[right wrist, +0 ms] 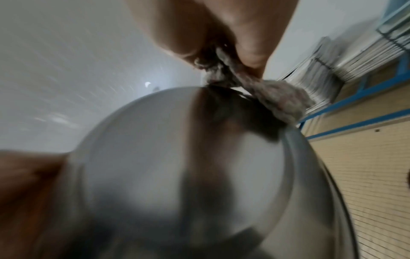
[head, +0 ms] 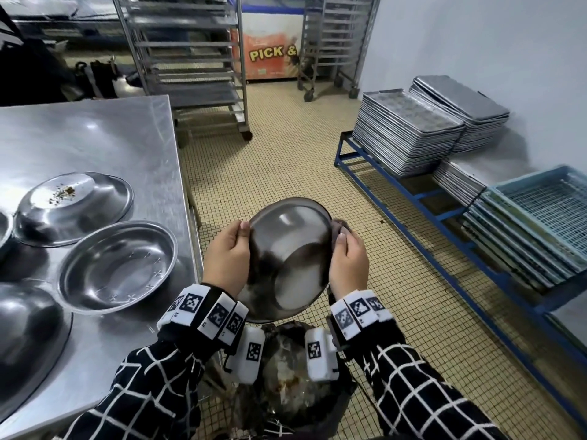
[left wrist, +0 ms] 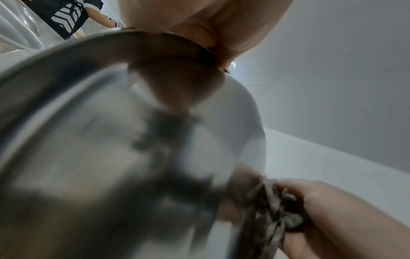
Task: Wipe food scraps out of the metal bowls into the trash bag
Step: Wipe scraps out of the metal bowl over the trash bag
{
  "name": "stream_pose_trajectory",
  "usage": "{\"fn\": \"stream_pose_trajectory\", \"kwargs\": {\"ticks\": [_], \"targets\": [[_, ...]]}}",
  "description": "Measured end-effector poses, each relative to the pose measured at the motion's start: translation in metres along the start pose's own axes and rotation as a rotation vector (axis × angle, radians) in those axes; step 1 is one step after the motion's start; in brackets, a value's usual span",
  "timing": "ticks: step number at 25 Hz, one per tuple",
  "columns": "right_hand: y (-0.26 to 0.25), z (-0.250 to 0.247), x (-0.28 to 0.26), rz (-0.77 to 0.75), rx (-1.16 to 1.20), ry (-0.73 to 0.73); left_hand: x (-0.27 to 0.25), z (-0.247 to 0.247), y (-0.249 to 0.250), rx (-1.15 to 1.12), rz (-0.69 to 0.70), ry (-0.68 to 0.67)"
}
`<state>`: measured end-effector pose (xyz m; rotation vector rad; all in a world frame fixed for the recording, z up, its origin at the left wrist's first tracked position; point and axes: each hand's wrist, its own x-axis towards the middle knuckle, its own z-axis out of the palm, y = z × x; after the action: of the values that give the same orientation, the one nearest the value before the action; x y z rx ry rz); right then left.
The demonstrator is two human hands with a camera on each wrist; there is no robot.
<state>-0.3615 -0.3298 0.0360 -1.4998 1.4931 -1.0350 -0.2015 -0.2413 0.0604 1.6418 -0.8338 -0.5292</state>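
I hold a metal bowl (head: pixel 287 258) tilted over the dark trash bag (head: pixel 286 376), its underside toward me. My left hand (head: pixel 227 257) grips its left rim, thumb on the outside. My right hand (head: pixel 347 260) pinches a grey-brown cloth (head: pixel 338 228) against the right rim. In the left wrist view the bowl (left wrist: pixel 133 157) fills the picture, with the cloth (left wrist: pixel 272 206) at its far edge. The right wrist view shows the cloth (right wrist: pixel 266 94) bunched between fingers above the bowl (right wrist: pixel 177 166). The bowl's inside is hidden.
A steel table (head: pixel 104 138) on the left carries an overturned bowl with scraps on it (head: pixel 73 208), an upright bowl (head: pixel 117 266) and another overturned bowl (head: pixel 28 338). Tray stacks (head: pixel 409 128) and blue crates (head: pixel 546 211) sit on a blue rack at right. Wheeled racks (head: pixel 190 65) stand behind.
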Motion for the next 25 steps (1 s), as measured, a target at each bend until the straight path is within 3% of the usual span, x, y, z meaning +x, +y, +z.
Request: {"fn": "stream_pose_trajectory", "kwargs": {"ticks": [4, 6, 8, 11, 14, 17, 21, 25], "targets": [[-0.019, 0.017, -0.035, -0.594, -0.193, -0.089, -0.001, 0.004, 0.005, 0.027, 0.044, -0.002], [-0.025, 0.027, -0.040, -0.752, -0.314, -0.087, -0.001, 0.003, 0.004, 0.017, 0.076, 0.013], [-0.027, 0.029, -0.032, -0.676, -0.284, 0.014, -0.002, 0.000, 0.002, -0.077, 0.071, 0.050], [-0.011, 0.021, -0.015, -0.229, 0.030, 0.148, -0.002, -0.006, -0.001, -0.262, -0.024, 0.120], [0.020, 0.019, -0.017, 0.168, 0.456, 0.176, 0.001, -0.009, -0.008, -0.354, -0.109, 0.144], [0.036, 0.018, -0.013, 0.345, 0.636, 0.129, 0.005, -0.010, -0.015, -0.379, -0.177, 0.192], [0.017, -0.010, 0.014, 0.193, 0.409, 0.013, 0.009, -0.010, -0.034, -0.395, -0.108, 0.174], [-0.006, -0.047, 0.034, -0.146, -0.007, -0.221, 0.005, -0.012, -0.042, -0.268, 0.020, -0.084]]}}
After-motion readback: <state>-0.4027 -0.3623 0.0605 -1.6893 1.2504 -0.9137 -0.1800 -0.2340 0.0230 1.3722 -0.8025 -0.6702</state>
